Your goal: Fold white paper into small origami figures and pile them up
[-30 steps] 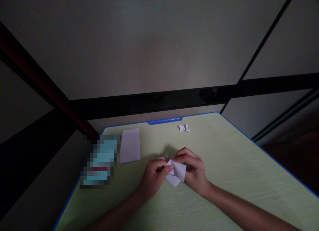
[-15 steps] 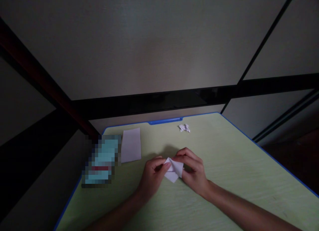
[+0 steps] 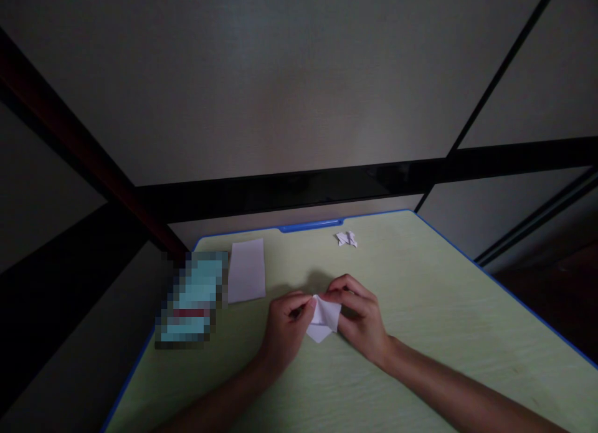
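A small folded piece of white paper (image 3: 324,318) is held between my two hands above the table, one corner pointing toward me. My left hand (image 3: 288,326) pinches its upper left edge, thumb on top near the far tip. On the other side, my right hand (image 3: 359,314) grips the paper with thumb and fingers at its right edge and top. Creases and a raised flap show on the paper. Parts of its edges are hidden behind my fingers.
The pale table (image 3: 434,321) has a blue rim and a blue handle (image 3: 311,225) at its far edge. A white paper stack or sheet (image 3: 247,271) lies left, beside a pixelated phone-like object (image 3: 194,296). A small folded paper piece (image 3: 346,238) lies at the back. Cabinet panels stand behind.
My left thumb has moved up toward the paper's far tip. The paper's flap now looks more spread, and its near corner has shifted slightly left.
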A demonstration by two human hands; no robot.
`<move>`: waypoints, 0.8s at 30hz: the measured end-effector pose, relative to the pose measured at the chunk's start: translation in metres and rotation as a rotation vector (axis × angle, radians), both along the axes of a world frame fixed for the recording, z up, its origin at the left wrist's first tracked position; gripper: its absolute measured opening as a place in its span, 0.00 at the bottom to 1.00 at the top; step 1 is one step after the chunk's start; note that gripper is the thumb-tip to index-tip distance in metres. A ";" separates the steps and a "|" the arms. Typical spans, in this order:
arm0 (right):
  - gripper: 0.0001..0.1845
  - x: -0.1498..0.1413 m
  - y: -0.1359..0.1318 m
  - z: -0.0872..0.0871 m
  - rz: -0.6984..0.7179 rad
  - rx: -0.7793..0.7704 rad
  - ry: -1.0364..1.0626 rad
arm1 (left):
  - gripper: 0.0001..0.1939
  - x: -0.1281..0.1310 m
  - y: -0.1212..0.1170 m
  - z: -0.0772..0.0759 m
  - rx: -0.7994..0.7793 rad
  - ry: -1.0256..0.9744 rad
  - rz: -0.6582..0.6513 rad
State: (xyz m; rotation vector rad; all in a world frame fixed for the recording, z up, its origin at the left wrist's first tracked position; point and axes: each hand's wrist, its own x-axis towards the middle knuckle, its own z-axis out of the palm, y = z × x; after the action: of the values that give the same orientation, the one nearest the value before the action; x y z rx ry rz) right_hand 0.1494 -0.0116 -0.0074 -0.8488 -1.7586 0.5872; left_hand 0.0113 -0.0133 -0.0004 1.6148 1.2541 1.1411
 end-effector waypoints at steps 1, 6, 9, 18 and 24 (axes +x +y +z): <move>0.10 0.000 0.000 0.000 -0.001 0.003 -0.007 | 0.14 0.000 0.000 0.000 0.014 0.016 0.004; 0.07 0.000 0.000 0.002 -0.010 0.025 -0.019 | 0.12 0.001 -0.001 -0.003 -0.004 0.021 -0.014; 0.08 0.000 0.000 0.001 -0.009 0.045 -0.036 | 0.12 0.002 -0.001 -0.004 -0.029 -0.008 -0.015; 0.06 0.000 -0.001 -0.001 -0.017 0.067 -0.117 | 0.10 0.003 -0.001 -0.005 -0.013 -0.037 -0.001; 0.05 0.000 0.000 -0.002 -0.012 0.085 -0.171 | 0.10 0.003 0.002 -0.007 -0.037 -0.055 -0.014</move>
State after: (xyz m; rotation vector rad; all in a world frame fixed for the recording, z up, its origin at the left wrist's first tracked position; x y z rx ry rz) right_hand 0.1491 -0.0117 -0.0093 -0.8704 -1.9178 0.4388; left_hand 0.0144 -0.0114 -0.0075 1.5526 1.2198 1.1398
